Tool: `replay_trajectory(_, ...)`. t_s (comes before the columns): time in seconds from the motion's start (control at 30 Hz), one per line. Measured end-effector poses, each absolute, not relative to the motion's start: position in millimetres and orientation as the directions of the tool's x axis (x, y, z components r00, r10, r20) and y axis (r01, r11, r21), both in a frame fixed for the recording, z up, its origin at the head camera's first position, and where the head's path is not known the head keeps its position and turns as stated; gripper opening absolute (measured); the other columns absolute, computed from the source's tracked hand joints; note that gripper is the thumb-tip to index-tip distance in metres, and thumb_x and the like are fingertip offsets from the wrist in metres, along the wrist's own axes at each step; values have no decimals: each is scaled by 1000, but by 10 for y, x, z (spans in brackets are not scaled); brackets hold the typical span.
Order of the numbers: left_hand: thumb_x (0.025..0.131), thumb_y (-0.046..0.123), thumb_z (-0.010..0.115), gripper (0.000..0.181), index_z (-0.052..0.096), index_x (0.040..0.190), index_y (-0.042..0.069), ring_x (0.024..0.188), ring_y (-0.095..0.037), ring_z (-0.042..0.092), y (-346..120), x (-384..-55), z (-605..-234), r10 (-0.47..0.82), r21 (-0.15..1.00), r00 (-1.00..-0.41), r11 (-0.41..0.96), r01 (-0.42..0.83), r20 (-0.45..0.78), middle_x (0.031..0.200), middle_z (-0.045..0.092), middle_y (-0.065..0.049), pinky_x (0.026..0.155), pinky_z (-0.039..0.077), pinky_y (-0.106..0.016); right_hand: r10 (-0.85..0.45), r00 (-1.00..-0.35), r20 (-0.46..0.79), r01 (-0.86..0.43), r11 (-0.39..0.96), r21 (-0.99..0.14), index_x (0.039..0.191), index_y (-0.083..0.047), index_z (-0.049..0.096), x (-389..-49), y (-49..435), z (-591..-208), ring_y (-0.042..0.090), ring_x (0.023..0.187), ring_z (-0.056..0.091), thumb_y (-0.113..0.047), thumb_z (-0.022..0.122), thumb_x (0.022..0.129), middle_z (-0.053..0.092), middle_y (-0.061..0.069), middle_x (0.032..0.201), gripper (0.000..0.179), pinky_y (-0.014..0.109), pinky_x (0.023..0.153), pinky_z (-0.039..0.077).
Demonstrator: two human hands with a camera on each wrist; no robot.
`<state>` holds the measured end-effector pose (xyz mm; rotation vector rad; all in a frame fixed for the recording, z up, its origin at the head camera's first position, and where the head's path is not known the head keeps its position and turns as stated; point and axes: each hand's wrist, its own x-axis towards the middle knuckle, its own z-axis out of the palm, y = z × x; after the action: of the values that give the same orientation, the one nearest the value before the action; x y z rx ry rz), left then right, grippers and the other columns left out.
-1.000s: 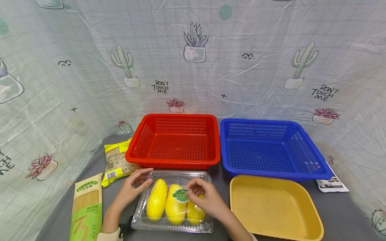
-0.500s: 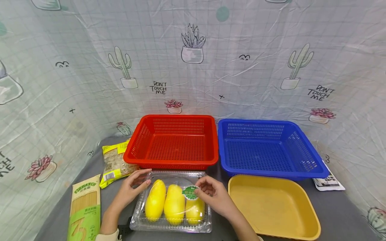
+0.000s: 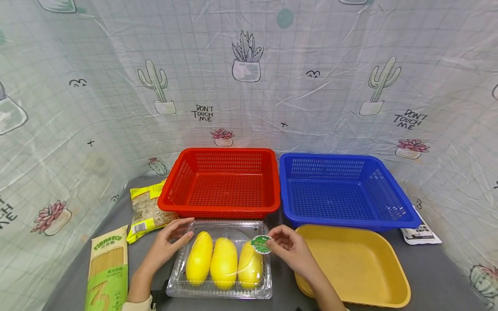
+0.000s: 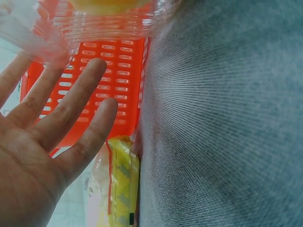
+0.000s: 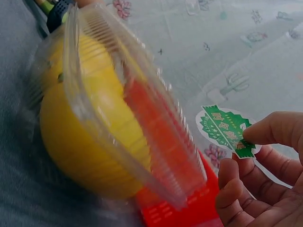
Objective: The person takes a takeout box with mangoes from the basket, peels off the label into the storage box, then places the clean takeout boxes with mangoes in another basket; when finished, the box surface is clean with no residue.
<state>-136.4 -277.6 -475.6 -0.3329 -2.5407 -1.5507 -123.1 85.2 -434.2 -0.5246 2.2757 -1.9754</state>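
Thumb and fingers of my right hand (image 3: 289,248) pinch a round sticker (image 3: 260,245) by its edge; my left hand (image 3: 165,247), fingers loosely spread, is at the far left corner of a clear plastic box (image 3: 218,293), how firmly touching I cannot tell. The sticker is held off the plastic, by the box's right edge near the far corner. The box sits on the grey table (image 3: 283,283), before the near edge of the red basket (image 3: 218,213). The sticker could, I think, crease or cling to my skin if its back is gummy. White-bordered, it bears a green badge crossed by a lettered band; three yellow fruits (image 3: 224,263) show through the box.
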Motion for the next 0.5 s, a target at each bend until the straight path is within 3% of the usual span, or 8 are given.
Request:
replay_trajectory(0.2,93,13,67,39,60,131,10,107,-6,60,-2798,-1371,-4780,106,849,-963,455,268,247,128,60,-10,85,52,-24,-233,-966,110,-140,117,-983,100,6,60,-1202,1007,-4390,12,78,58,-4,68,89,59,12,89,17,22,67,53)
replay_trajectory(0.5,93,13,67,38,60,131,11,107,-7,61,-2796,-1378,-4782,110,845,-960,456,278,257,127,60,-10,86,52,-23,-113,-985,130,-147,152,-977,100,9,60,-1183,1331,-4446,9,72,58,2,66,88,60,7,85,15,22,61,52)
